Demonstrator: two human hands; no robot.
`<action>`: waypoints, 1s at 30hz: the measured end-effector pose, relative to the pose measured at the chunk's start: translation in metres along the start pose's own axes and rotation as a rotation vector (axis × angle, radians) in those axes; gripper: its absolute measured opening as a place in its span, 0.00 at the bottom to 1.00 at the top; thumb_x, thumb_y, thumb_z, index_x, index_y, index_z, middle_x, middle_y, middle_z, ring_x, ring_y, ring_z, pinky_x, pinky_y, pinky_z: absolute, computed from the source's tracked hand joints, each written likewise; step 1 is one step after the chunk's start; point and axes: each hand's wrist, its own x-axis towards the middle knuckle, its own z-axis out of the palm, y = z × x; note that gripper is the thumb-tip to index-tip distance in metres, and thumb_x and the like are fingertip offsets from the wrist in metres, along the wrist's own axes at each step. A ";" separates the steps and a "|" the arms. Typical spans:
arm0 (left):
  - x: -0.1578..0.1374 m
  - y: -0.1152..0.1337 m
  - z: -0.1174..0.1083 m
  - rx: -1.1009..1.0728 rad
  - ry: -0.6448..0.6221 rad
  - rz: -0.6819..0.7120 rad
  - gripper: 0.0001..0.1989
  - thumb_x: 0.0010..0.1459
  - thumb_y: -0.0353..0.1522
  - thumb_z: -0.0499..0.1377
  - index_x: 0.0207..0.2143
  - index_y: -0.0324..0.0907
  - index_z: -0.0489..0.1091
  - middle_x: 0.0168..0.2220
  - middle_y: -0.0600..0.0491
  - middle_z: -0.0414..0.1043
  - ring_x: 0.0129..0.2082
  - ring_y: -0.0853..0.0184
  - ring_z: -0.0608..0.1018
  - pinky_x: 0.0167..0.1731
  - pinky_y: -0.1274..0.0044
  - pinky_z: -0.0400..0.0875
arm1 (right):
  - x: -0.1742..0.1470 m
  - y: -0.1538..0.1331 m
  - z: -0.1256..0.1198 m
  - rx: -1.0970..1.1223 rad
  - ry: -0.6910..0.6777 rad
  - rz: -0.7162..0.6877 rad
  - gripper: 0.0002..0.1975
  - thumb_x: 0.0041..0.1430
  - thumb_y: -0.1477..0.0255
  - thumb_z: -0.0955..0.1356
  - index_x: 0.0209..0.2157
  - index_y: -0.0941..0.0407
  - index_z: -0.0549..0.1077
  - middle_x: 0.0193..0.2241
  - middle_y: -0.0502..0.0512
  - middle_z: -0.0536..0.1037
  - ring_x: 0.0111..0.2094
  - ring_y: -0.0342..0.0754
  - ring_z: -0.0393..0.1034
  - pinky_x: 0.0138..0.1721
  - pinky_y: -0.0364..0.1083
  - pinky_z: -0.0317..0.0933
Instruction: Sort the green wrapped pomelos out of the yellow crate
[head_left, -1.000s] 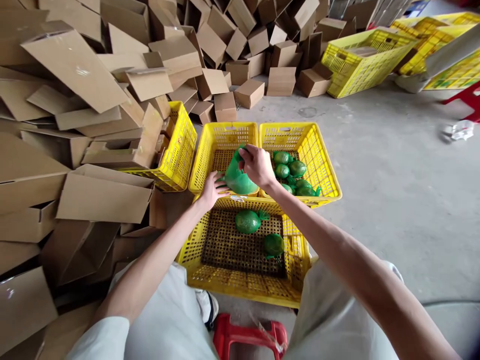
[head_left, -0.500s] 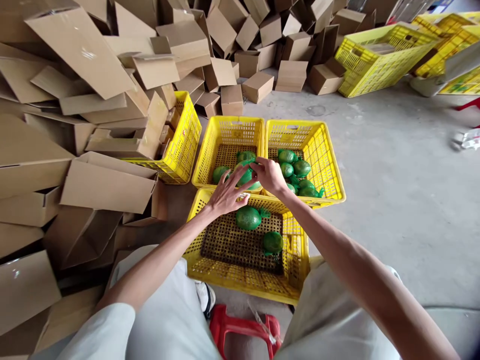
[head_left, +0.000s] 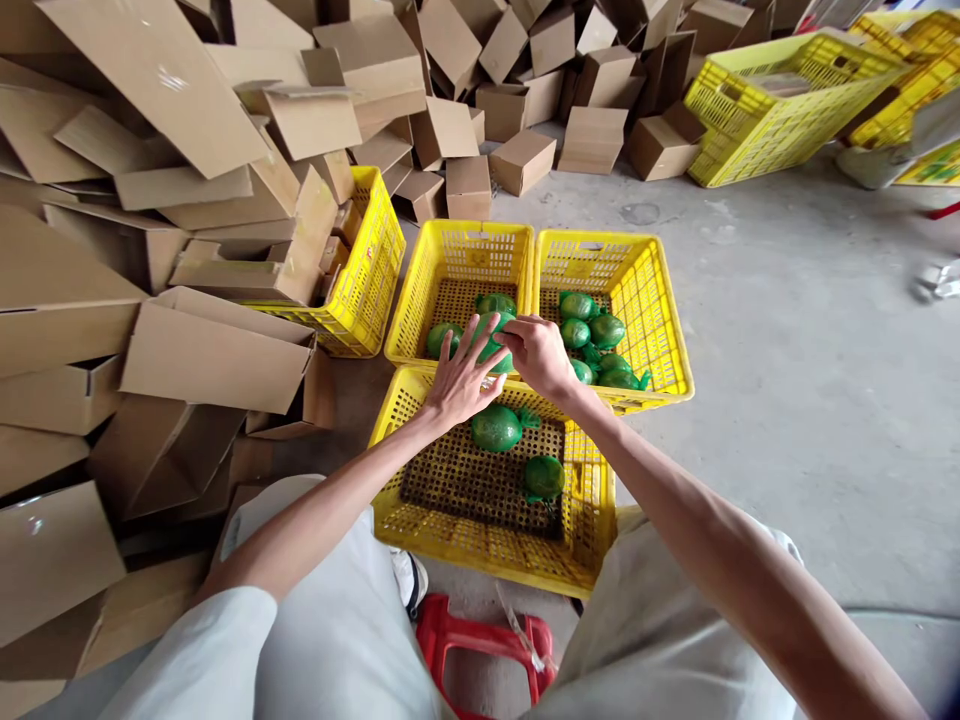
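We have our left hand (head_left: 461, 378) spread wide, its fingers fanned over the near side of a green bundle (head_left: 493, 340); whether they grip it, we cannot tell; our right hand (head_left: 541, 355) is curled tight, thumb and finger pinching at the bundle's top; that bundle is at the near right corner of the far left crate (head_left: 409, 310); a second bundle (head_left: 495, 302) is just beyond it, a third bundle (head_left: 444, 340) by the near left corner; we see a cluster (head_left: 576, 332) toward the left edge of the far right crate (head_left: 664, 330); in the near crate (head_left: 487, 560), one bundle (head_left: 496, 428) lies by the far edge, another bundle (head_left: 544, 478) by the right edge.
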 end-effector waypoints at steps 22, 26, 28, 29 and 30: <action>-0.022 -0.016 0.032 -0.101 -0.374 -0.307 0.37 0.87 0.42 0.66 0.92 0.54 0.66 0.95 0.36 0.49 0.93 0.26 0.57 0.85 0.23 0.62 | 0.004 0.026 -0.010 -0.183 -0.076 0.229 0.20 0.85 0.75 0.73 0.33 0.59 0.88 0.33 0.60 0.89 0.37 0.52 0.83 0.47 0.47 0.65; -0.021 -0.031 0.038 -0.092 -0.411 -0.341 0.38 0.83 0.44 0.74 0.88 0.49 0.70 0.91 0.37 0.59 0.92 0.34 0.61 0.89 0.30 0.60 | -0.004 0.036 0.006 -0.253 -0.232 0.245 0.20 0.84 0.75 0.75 0.31 0.58 0.86 0.36 0.64 0.90 0.44 0.55 0.89 0.50 0.46 0.68; -0.022 -0.034 0.040 -0.092 -0.433 -0.334 0.36 0.83 0.44 0.74 0.85 0.48 0.73 0.91 0.37 0.61 0.91 0.34 0.64 0.88 0.32 0.64 | -0.005 0.047 0.015 -0.313 -0.265 0.325 0.19 0.86 0.74 0.74 0.35 0.59 0.89 0.38 0.66 0.91 0.49 0.58 0.91 0.52 0.47 0.72; -0.023 -0.033 0.040 -0.092 -0.448 -0.328 0.35 0.83 0.44 0.74 0.85 0.48 0.73 0.90 0.37 0.61 0.90 0.35 0.65 0.87 0.33 0.66 | -0.006 0.053 0.020 -0.343 -0.278 0.376 0.18 0.88 0.74 0.73 0.38 0.59 0.89 0.39 0.66 0.91 0.50 0.58 0.91 0.54 0.48 0.75; -0.024 -0.033 0.041 -0.092 -0.465 -0.320 0.35 0.83 0.44 0.74 0.84 0.48 0.74 0.90 0.37 0.62 0.90 0.35 0.66 0.87 0.33 0.67 | -0.007 0.058 0.025 -0.369 -0.291 0.425 0.16 0.90 0.72 0.73 0.42 0.60 0.89 0.41 0.64 0.91 0.50 0.57 0.91 0.55 0.49 0.78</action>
